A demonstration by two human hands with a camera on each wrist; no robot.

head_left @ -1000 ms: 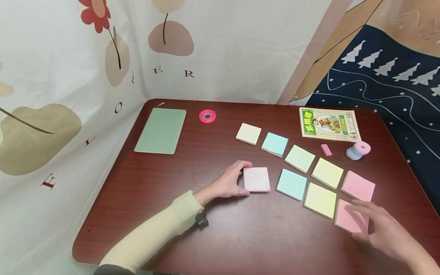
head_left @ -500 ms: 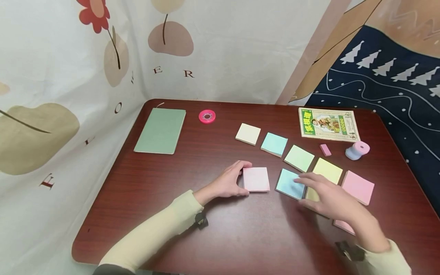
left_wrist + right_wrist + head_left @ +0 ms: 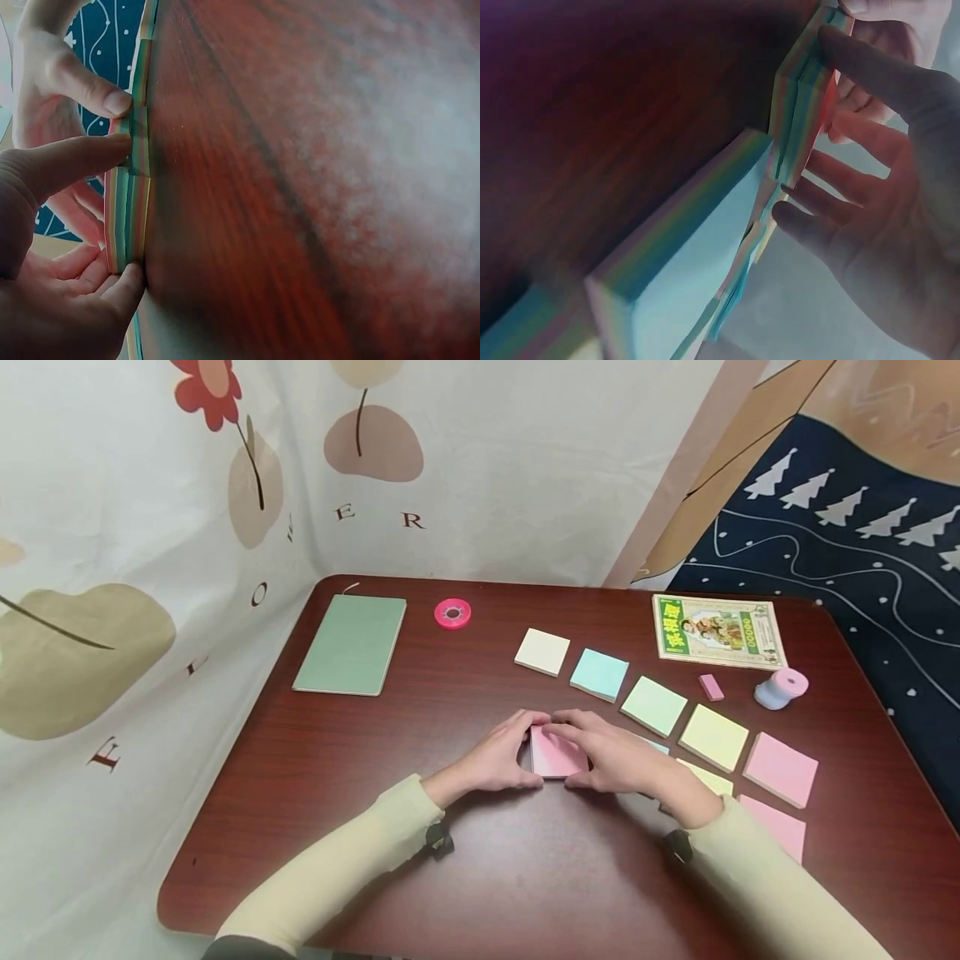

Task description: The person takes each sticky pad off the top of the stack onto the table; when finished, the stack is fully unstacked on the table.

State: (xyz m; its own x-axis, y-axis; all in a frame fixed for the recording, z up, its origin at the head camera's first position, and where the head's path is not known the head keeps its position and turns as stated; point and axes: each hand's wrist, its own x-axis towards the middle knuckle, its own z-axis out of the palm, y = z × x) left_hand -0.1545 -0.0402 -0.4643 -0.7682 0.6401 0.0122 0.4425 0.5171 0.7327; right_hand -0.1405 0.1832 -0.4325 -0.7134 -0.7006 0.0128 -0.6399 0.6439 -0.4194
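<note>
A pink-topped stack of sticky notes [image 3: 558, 758] lies on the table between my two hands. Its colour-striped edge [image 3: 126, 217] shows a seam partway up in the wrist views. My left hand [image 3: 497, 760] grips the stack's left side, thumb at the near corner and fingers at the far one. From the other side my right hand [image 3: 622, 756] holds it, with the thumb at the near edge and fingertips over the far part of the top. Just right of the stack, a blue sticky note pad [image 3: 694, 240] is mostly hidden by the right hand in the head view.
Several sticky note pads form two slanting rows at right, including a green pad [image 3: 654, 705] and a pink pad [image 3: 782, 768]. Behind them are a booklet [image 3: 718, 631], a pink eraser [image 3: 711, 687] and a spool [image 3: 782, 688]. A green notebook [image 3: 350, 646] and pink tape roll [image 3: 452, 613] lie back left.
My right hand has moved left from the near pink pad, over the yellow and blue ones, to the stack at my left hand. The left hand has stayed in place.
</note>
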